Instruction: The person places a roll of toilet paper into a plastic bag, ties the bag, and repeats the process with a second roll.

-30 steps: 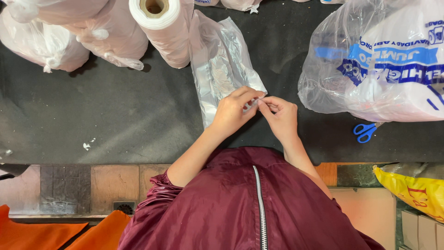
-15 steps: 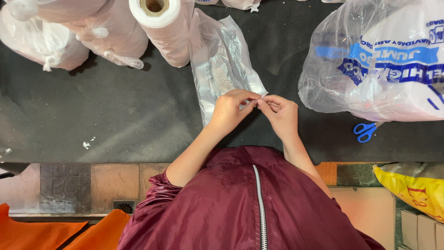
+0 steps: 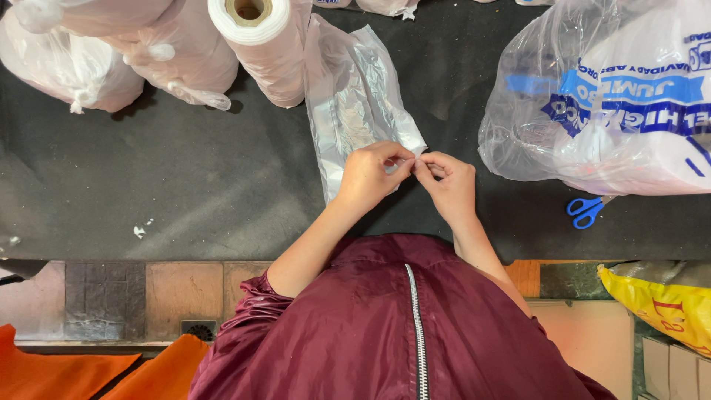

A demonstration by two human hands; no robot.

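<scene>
A clear plastic bag (image 3: 354, 104) trails down from a roll of plastic film (image 3: 261, 46) onto the dark work surface (image 3: 185, 185). My left hand (image 3: 370, 176) and my right hand (image 3: 447, 185) meet at the bag's near right corner. Both pinch the thin film edge between thumb and fingertips, the fingertips touching each other. The rest of the bag lies flat and crinkled beyond my hands.
Tied pale plastic bundles (image 3: 96, 59) lie at the far left. A large clear bag with blue print (image 3: 622, 104) fills the right side, with blue-handled scissors (image 3: 589, 210) just below it. A yellow bag (image 3: 659, 304) sits at the lower right, orange cloth (image 3: 89, 370) at the lower left.
My hands have stayed at the bag's corner, with only small finger movements on the film edge.
</scene>
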